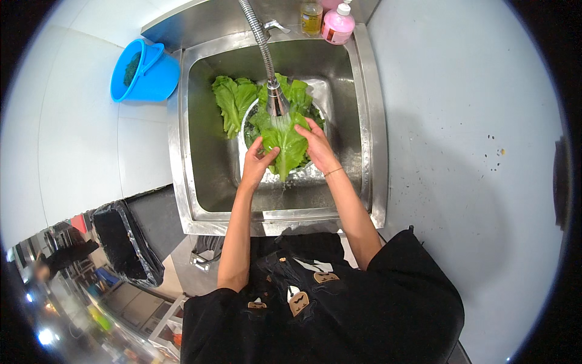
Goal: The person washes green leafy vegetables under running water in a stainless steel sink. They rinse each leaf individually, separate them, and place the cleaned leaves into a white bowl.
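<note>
Both hands spread a green lettuce leaf [288, 146] under water running from a metal spray faucet head [277, 103]. My left hand [259, 164] grips the leaf's left edge between thumb and fingers. On its right side, my right hand [318, 144] pinches the upper edge. Beneath the leaf a round basin [245, 119] holds more leafy greens and water; the leaf and hands hide part of it. Another bunch of lettuce [233, 102] lies left of the basin, inside the stainless steel sink [209, 182].
A blue bucket [157, 77] with a dark green scouring pad tilts at the sink's upper left. A pink pump bottle [338, 26] and a bottle of yellow liquid [311, 19] stand behind the sink. A wall rises at right. A black-lined bin [119, 245] is at lower left.
</note>
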`<state>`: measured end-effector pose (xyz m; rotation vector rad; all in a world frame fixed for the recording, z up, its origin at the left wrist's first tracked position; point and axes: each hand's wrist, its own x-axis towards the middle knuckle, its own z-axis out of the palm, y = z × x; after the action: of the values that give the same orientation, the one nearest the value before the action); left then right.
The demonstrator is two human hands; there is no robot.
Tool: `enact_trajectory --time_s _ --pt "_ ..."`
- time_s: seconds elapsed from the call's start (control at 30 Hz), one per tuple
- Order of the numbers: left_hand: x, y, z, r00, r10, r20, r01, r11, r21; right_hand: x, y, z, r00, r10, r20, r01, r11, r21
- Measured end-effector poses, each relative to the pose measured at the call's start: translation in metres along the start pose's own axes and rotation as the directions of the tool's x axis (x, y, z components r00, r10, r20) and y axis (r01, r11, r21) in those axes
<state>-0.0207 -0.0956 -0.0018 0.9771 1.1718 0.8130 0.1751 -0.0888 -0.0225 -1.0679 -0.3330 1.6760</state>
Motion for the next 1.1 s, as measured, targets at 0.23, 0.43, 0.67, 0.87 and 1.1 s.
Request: enact_trajectory --time_s 0.23,0.43,0.67,0.87,1.1 --pt "0.002 -0.014 0.0 0.931 0.35 -0.106 -0.202 0.734 0.648 -0.011 0.0 0.017 0.996 -0.09 -0.018 0.083 0.965 -0.25" --pt "0.005 -0.012 0.024 0.996 0.083 -0.017 -0.081 0.992 0.099 -0.026 -0.01 0.038 0.994 -0.097 0.056 0.111 0.92 -0.376" --pt "0.013 -0.051 0.026 0.936 -0.352 -0.021 0.3 0.827 -0.476 -0.044 -0.016 0.052 0.978 0.001 0.209 0.177 0.527 -0.831" --pt "0.011 -0.021 0.04 0.939 -0.341 -0.05 0.287 0.854 -0.434 -0.039 -0.032 0.054 0.935 -0.216 0.28 0.344 0.375 -0.861" --pt "0.003 -0.076 0.0 0.96 -0.272 -0.061 0.188 0.794 -0.578 -0.068 -0.052 0.166 0.476 -0.033 0.879 0.756 0.527 -0.389"
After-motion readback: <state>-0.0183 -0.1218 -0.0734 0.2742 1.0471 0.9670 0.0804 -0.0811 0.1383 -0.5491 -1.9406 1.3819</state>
